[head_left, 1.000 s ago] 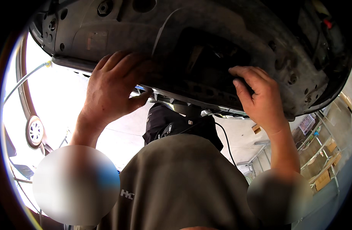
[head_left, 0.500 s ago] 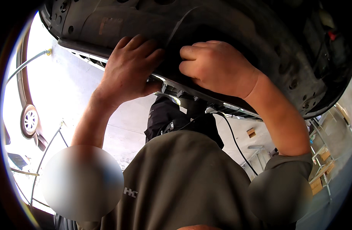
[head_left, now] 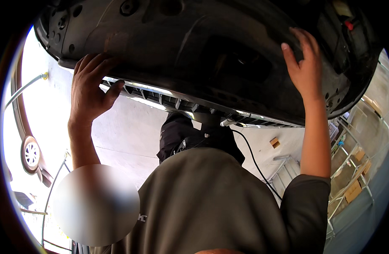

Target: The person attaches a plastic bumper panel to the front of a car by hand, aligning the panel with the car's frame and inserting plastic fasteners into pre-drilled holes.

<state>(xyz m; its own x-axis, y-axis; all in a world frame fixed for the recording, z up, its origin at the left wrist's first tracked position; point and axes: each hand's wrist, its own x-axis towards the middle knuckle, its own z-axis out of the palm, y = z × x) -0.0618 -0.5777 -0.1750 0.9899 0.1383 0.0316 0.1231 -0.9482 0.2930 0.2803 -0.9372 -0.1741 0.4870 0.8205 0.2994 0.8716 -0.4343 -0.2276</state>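
A large dark plastic car panel (head_left: 169,42), with holes and a recessed opening, stretches across the top of my view. A slatted grille (head_left: 169,98) shows beneath its near edge. My left hand (head_left: 93,86) is at the panel's left lower edge, fingers spread and slightly bent, seemingly touching it, with the thumb apart. My right hand (head_left: 304,63) is open on the panel's right side, fingertips at or near its surface beside a small red part (head_left: 349,24); contact is hard to tell.
Below are my black trousers (head_left: 175,135) and a black cable (head_left: 253,156). A hose (head_left: 27,86) and a car wheel (head_left: 31,154) are at left. Metal shelving (head_left: 346,169) with cardboard boxes (head_left: 353,190) stands at right; a small brown box (head_left: 274,142) lies on the floor.
My right hand came to the panel's middle, fingers closed, then moved right and up and opened. My left hand rose rightward, then moved back down and left along the edge.
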